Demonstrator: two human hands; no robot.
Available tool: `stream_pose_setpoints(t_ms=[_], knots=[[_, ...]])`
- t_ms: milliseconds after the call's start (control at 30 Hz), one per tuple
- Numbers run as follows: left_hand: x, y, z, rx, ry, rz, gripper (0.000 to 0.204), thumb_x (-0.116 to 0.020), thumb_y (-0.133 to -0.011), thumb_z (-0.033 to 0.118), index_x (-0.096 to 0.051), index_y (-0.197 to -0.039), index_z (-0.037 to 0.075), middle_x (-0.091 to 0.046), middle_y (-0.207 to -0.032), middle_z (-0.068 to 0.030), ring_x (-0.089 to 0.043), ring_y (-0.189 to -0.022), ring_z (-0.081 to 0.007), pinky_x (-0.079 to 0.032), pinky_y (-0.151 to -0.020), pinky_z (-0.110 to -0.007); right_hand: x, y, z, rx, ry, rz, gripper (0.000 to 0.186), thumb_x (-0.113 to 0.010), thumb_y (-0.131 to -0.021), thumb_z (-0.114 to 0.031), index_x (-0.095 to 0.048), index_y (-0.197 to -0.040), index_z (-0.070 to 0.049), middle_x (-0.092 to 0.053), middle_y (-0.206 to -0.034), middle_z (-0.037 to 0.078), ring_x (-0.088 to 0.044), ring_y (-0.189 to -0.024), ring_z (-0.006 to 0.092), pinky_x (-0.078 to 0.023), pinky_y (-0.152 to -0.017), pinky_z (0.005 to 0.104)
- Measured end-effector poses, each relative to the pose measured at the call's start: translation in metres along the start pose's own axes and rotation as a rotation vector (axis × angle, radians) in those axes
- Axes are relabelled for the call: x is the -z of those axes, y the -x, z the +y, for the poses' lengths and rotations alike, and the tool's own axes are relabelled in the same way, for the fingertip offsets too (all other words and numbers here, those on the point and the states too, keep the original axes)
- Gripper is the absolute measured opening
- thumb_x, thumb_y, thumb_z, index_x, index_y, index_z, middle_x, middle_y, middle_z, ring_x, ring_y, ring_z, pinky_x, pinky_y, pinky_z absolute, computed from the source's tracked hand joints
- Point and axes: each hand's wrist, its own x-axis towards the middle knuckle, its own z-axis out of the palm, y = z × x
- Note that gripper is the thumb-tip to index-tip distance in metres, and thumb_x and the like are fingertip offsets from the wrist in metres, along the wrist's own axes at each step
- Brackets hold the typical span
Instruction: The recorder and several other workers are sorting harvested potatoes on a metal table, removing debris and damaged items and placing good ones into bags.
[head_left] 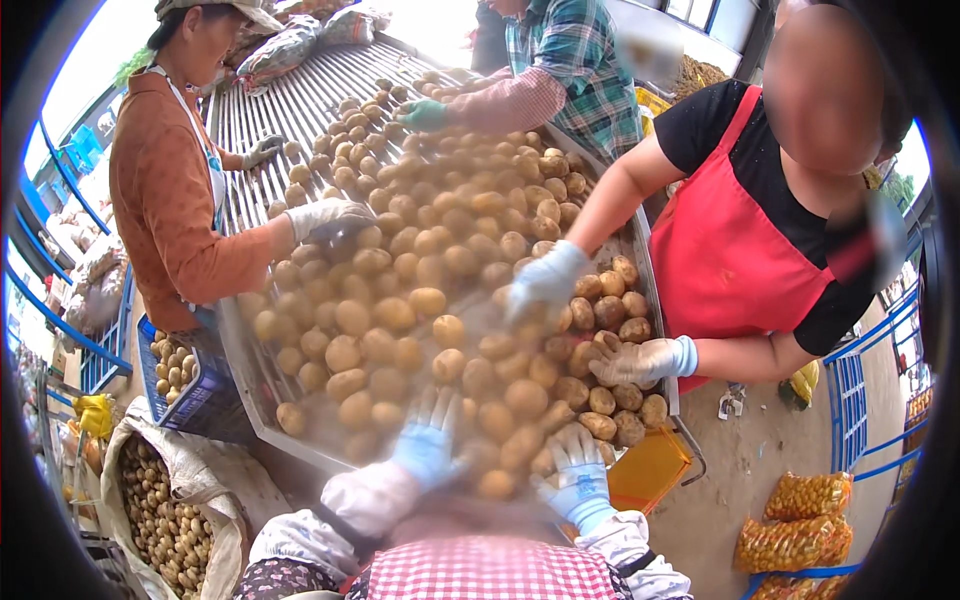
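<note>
1. Reaching over the potatoes [448, 330], the left hand [427, 446] has its gloved fingers spread out.
2. The right hand [580, 484] also has spread fingers.
3. The potatoes lie heaped on a big metal table [270, 120].

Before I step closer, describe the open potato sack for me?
Find the metal roller table heaped with potatoes. At its left is a blue plastic crate; nearer the viewer is the pale open sack. Its sagging fabric distinguishes it from the rigid crate.
</note>
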Motion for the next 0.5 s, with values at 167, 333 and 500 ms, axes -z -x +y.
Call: stream_pose_setpoints(t_ms=[167, 333, 500], knots=[[0.004, 0.016, 0.033, -0.093, 0.006, 0.017, 0.098, -0.069, -0.074, 0.051, -0.025, -0.145, -0.002, -0.02, -0.151, -0.0258, -0.015, -0.141, -0.045, -0.013, -0.115, -0.053, 0.019, 0.01, 0.027, 0.028, -0.043, 0.028, 0.049, -0.068, -0.073, -0.037, -0.061, -0.116, -0.013, -0.047, -0.133, 0.02, -0.042, -0.124, 0.0411, -0.032, -0.104, 0.0538], [-0.022, -0.019, 0.048, -0.121, 0.021, 0.038, 0.091, -0.071, -0.072, 0.04, -0.03, -0.144, 0.003, -0.023, -0.149, -0.0239, -0.019, -0.14, -0.0433, -0.022, -0.113, -0.053, 0.021, -0.037, 0.004, 0.075, -0.149, 0.359, 0.042, -0.066, -0.074, -0.028, -0.063, -0.111, -0.009, -0.051, -0.13, 0.02, -0.045, -0.121, 0.0423, -0.035, -0.103, 0.0488], [-0.004, -0.017, 0.041, -0.22, 0.298, 0.138, 0.076, -0.066, -0.077, 0.032, -0.037, -0.141, 0.005, -0.035, -0.142, -0.0258, -0.031, -0.135, -0.0424, -0.025, -0.113, -0.05, -0.014, -0.047, 0.003, 0.087, -0.01, 0.115, 0.066, -0.067, -0.072, -0.036, -0.051, -0.13, -0.01, -0.039, -0.142, 0.021, -0.033, -0.132, 0.0436, -0.024, -0.108, 0.0575]])
